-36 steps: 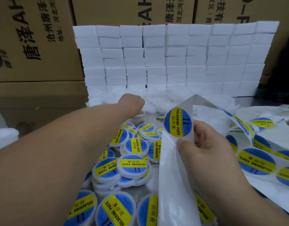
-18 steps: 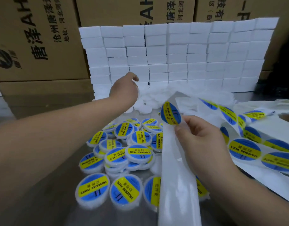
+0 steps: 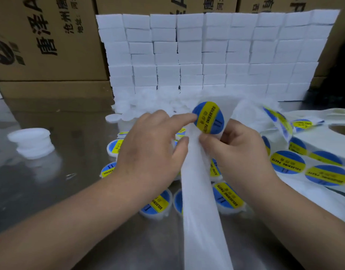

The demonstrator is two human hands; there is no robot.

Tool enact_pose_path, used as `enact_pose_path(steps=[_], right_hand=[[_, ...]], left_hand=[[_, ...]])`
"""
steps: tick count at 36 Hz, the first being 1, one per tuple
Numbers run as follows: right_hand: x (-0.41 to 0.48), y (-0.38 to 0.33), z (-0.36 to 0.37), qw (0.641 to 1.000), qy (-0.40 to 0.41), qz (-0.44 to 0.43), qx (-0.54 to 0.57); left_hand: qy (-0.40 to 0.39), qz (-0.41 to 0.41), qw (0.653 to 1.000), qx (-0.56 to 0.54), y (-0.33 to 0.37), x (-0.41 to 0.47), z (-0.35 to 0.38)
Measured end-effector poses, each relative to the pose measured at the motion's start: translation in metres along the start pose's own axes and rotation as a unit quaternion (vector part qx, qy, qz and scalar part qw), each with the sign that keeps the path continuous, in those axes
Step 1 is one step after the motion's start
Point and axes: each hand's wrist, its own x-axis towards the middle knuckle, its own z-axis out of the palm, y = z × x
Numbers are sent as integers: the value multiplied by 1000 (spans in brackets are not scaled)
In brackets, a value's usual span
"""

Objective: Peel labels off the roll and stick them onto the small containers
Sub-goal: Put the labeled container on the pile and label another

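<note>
Right hand pinches the backing strip just under the next label; left hand, fingers outstretched, touches its edge. Beneath both lie labelled containers (a good pile); blank containers sit left, unlabelled.

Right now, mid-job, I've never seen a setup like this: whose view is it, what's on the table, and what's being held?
There is no machine here: a person works with bare hands, and the one picture comes from a camera on their head, looking forward and down. The right hand grips a white backing strip bearing a round blue and yellow label; the left hand touches the label's edge with its forefinger. On the shiny metal table lie small round white containers already labelled, a stack of plain white containers to the left and the label roll to the right. Behind stand stacked white foam blocks.
</note>
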Motion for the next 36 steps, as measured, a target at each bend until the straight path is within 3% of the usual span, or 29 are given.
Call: enact_pose_path(steps=[6, 15, 21, 33, 36], right_hand=[[-2, -1, 1, 999, -32, -27, -19], [-10, -7, 8, 977, -185, -73, -73], [-9, -4, 3, 981, -153, -90, -82], [-5, 0, 0, 971, -178, -112, -114], [-6, 2, 0, 971, -170, -112, -129]], left_hand=[[20, 99, 994, 45, -15, -3, 3], [-27, -22, 999, -36, -20, -8, -6], [-36, -3, 998, -43, -19, -11, -8], [-33, 26, 999, -30, -21, -14, -2], [-34, -9, 998, -53, -24, -15, 0]])
